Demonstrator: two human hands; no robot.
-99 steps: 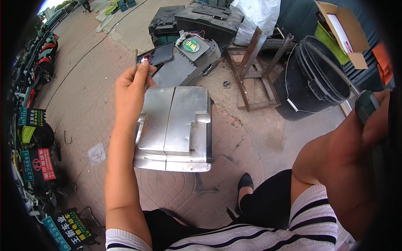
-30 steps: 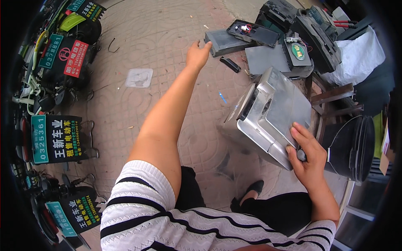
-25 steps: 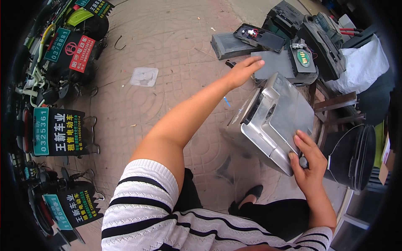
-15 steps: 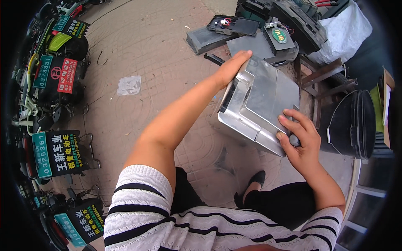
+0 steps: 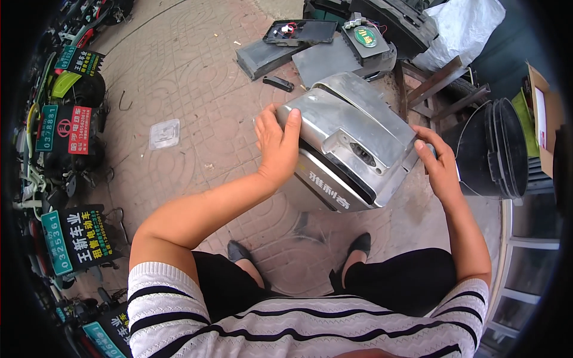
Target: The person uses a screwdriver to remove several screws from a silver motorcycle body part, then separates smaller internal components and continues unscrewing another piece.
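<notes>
Between my two hands is a bulky silver metal case (image 5: 352,128) with rounded edges and a seam across its top. A recess with a dark oval socket shows on its upper face, and pale printing marks the side toward me. My left hand (image 5: 276,145) grips the left end, thumb on top and fingers curled around the edge. Round the right end my right hand (image 5: 439,160) is closed, near a dark grey knob-like part partly hidden by the fingers. The case is tilted above the paving; whether anything supports it from below is hidden.
Parked scooters with number plates (image 5: 57,241) line the left side. Far ahead lie a grey box (image 5: 262,59), a black tray (image 5: 313,31) and other black casings. A black bucket (image 5: 480,149) and metal frame (image 5: 439,83) stand at right. A clear plastic lid (image 5: 164,134) lies on the paving.
The case has turned in my hands, now showing the socket recess and printed side. My left hand has moved from the far corner toward me and left; my right hand has shifted farther out along its end.
</notes>
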